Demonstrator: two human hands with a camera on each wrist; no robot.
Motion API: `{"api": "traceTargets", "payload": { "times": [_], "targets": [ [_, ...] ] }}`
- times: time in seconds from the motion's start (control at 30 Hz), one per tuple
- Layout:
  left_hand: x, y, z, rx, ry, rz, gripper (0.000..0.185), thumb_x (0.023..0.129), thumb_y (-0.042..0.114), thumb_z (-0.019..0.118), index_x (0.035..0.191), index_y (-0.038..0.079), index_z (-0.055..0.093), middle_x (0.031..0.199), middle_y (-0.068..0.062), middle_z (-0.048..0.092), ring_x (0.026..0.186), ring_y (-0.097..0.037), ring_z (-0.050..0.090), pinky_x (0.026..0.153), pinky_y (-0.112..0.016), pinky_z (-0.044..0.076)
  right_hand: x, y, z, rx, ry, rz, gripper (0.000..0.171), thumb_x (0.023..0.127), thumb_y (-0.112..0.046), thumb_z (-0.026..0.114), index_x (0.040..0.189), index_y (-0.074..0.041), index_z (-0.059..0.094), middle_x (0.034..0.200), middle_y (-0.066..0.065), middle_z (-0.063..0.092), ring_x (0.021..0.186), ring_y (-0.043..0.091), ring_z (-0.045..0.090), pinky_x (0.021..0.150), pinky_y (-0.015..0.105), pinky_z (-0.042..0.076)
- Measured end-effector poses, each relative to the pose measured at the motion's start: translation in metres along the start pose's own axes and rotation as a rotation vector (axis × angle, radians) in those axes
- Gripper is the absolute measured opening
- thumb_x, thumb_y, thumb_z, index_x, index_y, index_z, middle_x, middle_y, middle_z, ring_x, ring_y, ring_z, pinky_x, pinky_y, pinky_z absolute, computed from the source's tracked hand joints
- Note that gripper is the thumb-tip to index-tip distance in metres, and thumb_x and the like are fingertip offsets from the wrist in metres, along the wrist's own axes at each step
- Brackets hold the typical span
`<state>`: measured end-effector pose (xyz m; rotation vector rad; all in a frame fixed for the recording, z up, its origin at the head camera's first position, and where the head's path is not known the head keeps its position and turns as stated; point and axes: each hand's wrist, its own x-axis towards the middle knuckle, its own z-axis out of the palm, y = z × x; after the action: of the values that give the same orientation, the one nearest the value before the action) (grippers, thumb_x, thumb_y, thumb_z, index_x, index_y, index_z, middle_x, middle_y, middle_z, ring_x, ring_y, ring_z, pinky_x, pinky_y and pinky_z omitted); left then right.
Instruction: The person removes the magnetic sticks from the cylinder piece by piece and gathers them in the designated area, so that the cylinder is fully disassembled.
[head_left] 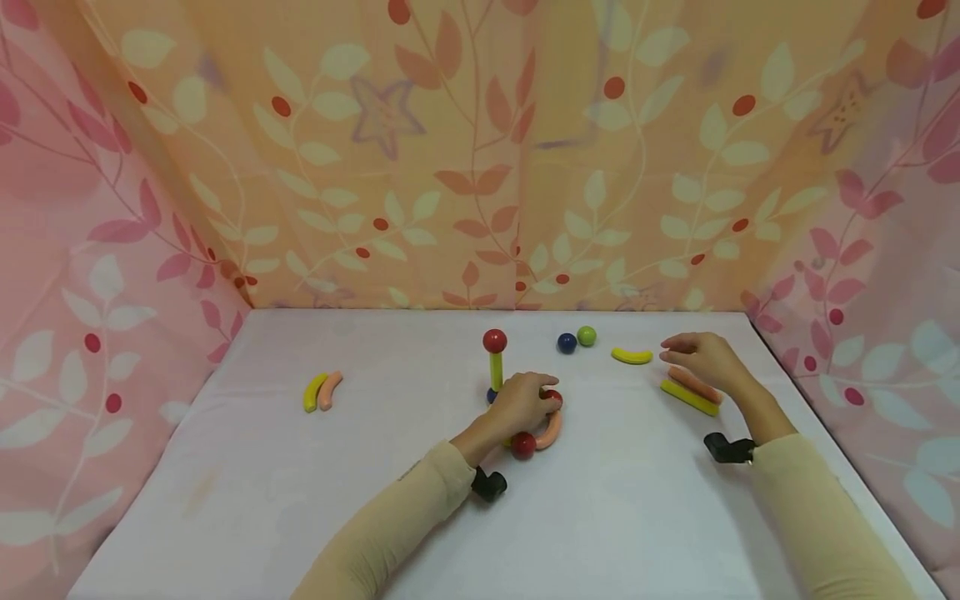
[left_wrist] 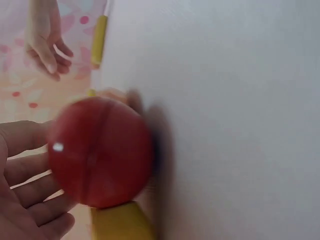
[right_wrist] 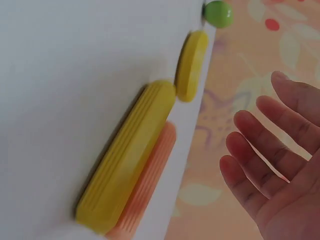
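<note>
- Left hand point(head_left: 525, 404), mid-desk, curls round a red ball point(left_wrist: 100, 152), steadying the joined pieces.
- Right hand point(head_left: 701, 358) hovers spread, holding nothing, over the yellow stick point(head_left: 688, 397) near the right edge.

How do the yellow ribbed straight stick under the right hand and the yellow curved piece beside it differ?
The straight yellow ribbed stick is longer and grooved; the short yellow curved piece is bent and looks smooth. The stick lies against a pink ribbed stick; the curved piece lies alone, nearer the green ball. Both are yellow and lie flat on the white table.
</note>
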<state>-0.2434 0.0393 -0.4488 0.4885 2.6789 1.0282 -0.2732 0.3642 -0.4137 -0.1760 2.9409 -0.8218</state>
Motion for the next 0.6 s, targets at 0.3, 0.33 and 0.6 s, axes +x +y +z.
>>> {"api": "traceTargets", "payload": {
  "times": [0.3, 0.33, 0.6],
  "targets": [
    [-0.030, -0.005, -0.023, -0.115, -0.001, 0.041, 0.037, 0.091, 0.028, 0.069, 0.126, 0.015, 0.066, 0.130, -0.001, 0.065, 0.124, -0.022, 0.056, 0.105, -0.042, 0.046, 0.004, -0.035, 0.016, 0.161, -0.024, 0.006, 0.050, 0.097, -0.040, 0.058, 0.130, -0.003, 0.059, 0.124, 0.019, 0.063, 0.110, 0.033, 0.057, 0.090, 0.046, 0.053],
    [-0.034, -0.007, -0.027, -0.123, -0.004, 0.035, 0.037, 0.091, 0.029, 0.069, 0.125, 0.015, 0.067, 0.128, -0.001, 0.066, 0.120, -0.023, 0.057, 0.103, -0.042, 0.048, 0.005, -0.038, 0.019, 0.173, -0.025, 0.007, 0.050, 0.097, -0.041, 0.058, 0.130, -0.004, 0.060, 0.125, 0.019, 0.063, 0.111, 0.033, 0.056, 0.090, 0.045, 0.053],
    [-0.054, -0.033, -0.061, -0.157, 0.018, -0.048, 0.030, 0.090, 0.028, 0.071, 0.115, 0.011, 0.072, 0.103, -0.003, 0.069, 0.096, -0.020, 0.059, 0.077, -0.029, 0.053, 0.019, -0.071, 0.037, 0.249, 0.033, -0.118, 0.042, 0.095, -0.032, 0.063, 0.125, -0.002, 0.063, 0.120, 0.019, 0.067, 0.106, 0.032, 0.061, 0.082, 0.030, 0.053]
  ]
}}
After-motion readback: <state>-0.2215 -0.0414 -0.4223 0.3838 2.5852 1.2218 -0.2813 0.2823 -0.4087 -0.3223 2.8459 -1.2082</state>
